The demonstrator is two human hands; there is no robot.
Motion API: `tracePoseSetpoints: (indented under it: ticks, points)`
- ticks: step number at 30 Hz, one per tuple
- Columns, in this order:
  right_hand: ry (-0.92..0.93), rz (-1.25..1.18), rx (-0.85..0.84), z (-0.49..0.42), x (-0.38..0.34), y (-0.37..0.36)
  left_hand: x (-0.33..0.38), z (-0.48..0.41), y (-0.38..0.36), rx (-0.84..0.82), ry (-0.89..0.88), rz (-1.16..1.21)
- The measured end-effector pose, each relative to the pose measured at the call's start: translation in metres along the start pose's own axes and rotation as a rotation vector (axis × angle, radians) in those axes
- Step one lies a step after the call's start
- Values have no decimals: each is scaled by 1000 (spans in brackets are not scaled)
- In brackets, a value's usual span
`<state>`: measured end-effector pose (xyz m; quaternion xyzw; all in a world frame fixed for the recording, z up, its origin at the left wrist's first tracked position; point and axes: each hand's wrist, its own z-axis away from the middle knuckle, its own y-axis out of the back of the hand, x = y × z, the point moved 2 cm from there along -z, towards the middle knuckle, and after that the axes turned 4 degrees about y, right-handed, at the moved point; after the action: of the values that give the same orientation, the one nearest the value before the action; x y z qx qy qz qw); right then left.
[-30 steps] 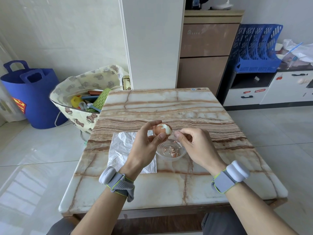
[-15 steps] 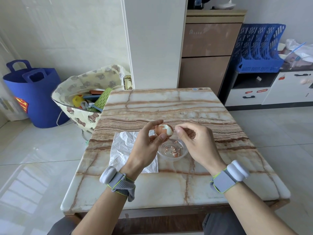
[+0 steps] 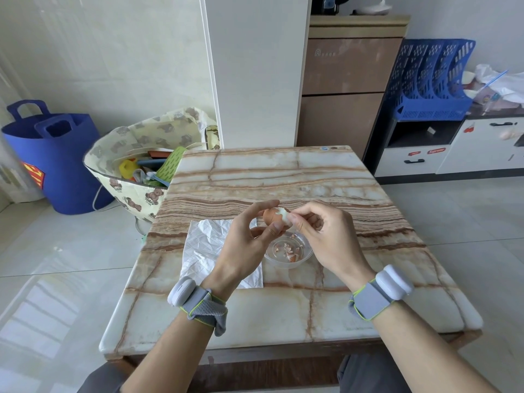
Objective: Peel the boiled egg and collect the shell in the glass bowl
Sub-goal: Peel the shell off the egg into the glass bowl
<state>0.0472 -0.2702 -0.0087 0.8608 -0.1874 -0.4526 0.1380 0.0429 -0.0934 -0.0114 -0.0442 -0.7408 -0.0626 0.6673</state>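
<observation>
Head view. The left hand [image 3: 249, 245] grips a partly peeled boiled egg [image 3: 270, 216] between curled thumb and fingers, above the far rim of the glass bowl [image 3: 284, 263]. Brown shell covers the egg's left part; bare white shows on its right. The right hand [image 3: 330, 239], fingers curled, pinches at the egg's peeled edge with thumb and forefinger. Shell fragments [image 3: 289, 250] lie in the bowl, which stands on the marble table [image 3: 255, 177] just right of a white paper towel [image 3: 208, 248]. Each wrist bears a grey band [image 3: 374, 297].
</observation>
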Motion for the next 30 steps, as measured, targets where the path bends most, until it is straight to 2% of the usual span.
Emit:
tracePoseSetpoints:
  ticks: [9,16,30]
  points:
    - [127,198,28,2,-5,-2,1,2,-2,68,20,-48]
    - [120,177,39,1,-6,-4,0,1,-2,127,12,-103]
    - [50,155,60,0,-8,-3,-1,2,0,117,8,-98]
